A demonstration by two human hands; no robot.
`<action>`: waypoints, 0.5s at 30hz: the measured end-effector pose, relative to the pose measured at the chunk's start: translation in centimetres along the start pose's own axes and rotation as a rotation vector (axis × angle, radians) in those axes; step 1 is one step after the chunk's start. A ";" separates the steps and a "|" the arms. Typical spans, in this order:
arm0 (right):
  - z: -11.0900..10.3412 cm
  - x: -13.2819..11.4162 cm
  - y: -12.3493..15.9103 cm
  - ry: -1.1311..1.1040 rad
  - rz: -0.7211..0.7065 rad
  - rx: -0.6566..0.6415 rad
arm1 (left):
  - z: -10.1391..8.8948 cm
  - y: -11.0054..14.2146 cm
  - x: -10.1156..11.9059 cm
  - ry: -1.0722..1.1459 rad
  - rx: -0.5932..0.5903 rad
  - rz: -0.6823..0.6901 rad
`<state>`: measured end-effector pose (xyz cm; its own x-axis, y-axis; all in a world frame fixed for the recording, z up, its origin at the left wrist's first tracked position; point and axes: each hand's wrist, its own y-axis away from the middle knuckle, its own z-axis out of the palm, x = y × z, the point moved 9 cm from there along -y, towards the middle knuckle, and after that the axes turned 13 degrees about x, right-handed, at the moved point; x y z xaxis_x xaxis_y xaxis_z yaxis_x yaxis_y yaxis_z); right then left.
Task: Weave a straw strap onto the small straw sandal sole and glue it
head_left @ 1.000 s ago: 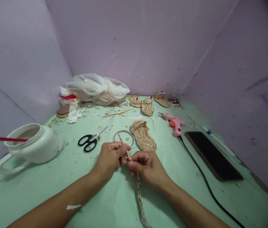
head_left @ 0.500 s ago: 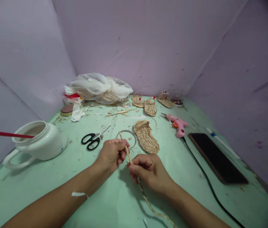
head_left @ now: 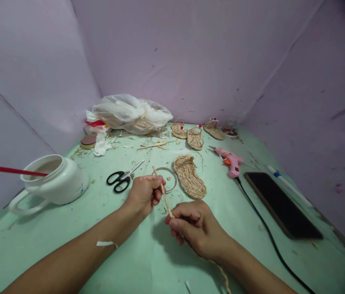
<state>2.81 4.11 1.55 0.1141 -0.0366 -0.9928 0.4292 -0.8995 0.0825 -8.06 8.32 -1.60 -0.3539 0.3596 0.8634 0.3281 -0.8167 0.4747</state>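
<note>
Both of my hands pinch a thin braided straw cord (head_left: 164, 196) over the green table. My left hand (head_left: 143, 194) is closed on the cord near its upper end. My right hand (head_left: 195, 226) is closed on it lower down, and the rest of the cord trails off under my right wrist toward the bottom edge. Just beyond my hands lie a woven straw sole (head_left: 189, 177) and a thin metal ring (head_left: 169, 178).
Black scissors (head_left: 120, 180) lie left of the ring. A white pot (head_left: 53, 181) with a red stick stands at the left. A pink glue gun (head_left: 230, 160) with its black cable, a dark phone (head_left: 282, 204), a pen, small straw sandals (head_left: 194, 136) and a plastic bag (head_left: 129, 114) sit further out.
My right hand has slid down the cord toward me and the hands are further apart. The cord's loose tail has swung right. The view has shifted slightly.
</note>
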 end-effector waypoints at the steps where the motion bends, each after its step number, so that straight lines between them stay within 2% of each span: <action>1: -0.5 -0.2 -0.1 -0.017 0.005 0.011 | 0.0 -0.2 0.1 -0.006 -0.013 -0.009; 5: -4.6 -0.9 -0.8 -0.162 0.052 0.162 | -0.7 -0.9 0.7 -0.094 -0.090 -0.049; 7: -7.2 -1.0 -1.1 -0.185 0.074 0.268 | -1.8 -1.3 2.2 -0.148 -0.026 0.109; 10: -10.5 -1.6 -1.8 -0.099 0.075 0.407 | -2.9 -0.7 5.1 -0.376 0.159 0.499; 12: -12.0 -2.4 -2.7 -0.017 0.046 0.476 | -2.0 -0.1 5.7 -0.612 0.193 0.659; 15: -13.5 -3.6 -4.6 0.113 -0.019 0.527 | 0.3 0.8 5.2 -0.791 0.122 0.747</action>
<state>12.56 14.30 5.92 0.2185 0.0023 -0.9758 -0.0726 -0.9972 -0.0187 -9.38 9.69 3.32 0.6188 0.0161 0.7854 0.3260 -0.9149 -0.2381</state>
